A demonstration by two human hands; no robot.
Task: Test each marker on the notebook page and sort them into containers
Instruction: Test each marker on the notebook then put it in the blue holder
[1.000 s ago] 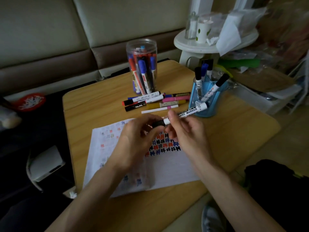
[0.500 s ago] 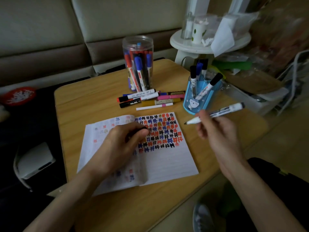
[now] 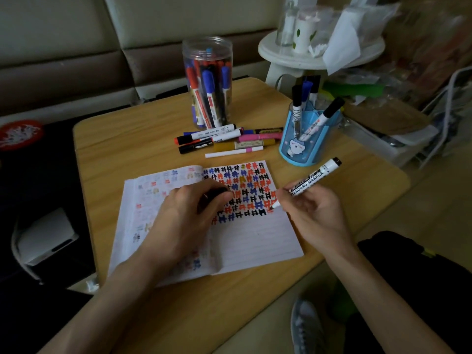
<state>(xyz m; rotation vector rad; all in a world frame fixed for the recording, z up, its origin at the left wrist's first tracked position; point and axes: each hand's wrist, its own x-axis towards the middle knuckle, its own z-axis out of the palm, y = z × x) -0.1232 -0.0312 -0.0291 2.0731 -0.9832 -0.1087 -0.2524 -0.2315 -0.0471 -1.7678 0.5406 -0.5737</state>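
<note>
The right hand [image 3: 314, 213] pinches the marker [image 3: 310, 181], tip on the notebook [image 3: 255, 238] by the surface's [image 3: 115, 154] near edge, while the left hand [image 3: 189, 213], curled round what looks like its cap [image 3: 217, 193], pins the page; a trailing palm could smear wet marks.

Open tabletop [image 3: 107, 159] left of the notebook [image 3: 255, 238]; loose markers [image 3: 224, 140], clear jar [image 3: 208, 83] and blue holder [image 3: 304, 146] just beyond its far edge.
</note>
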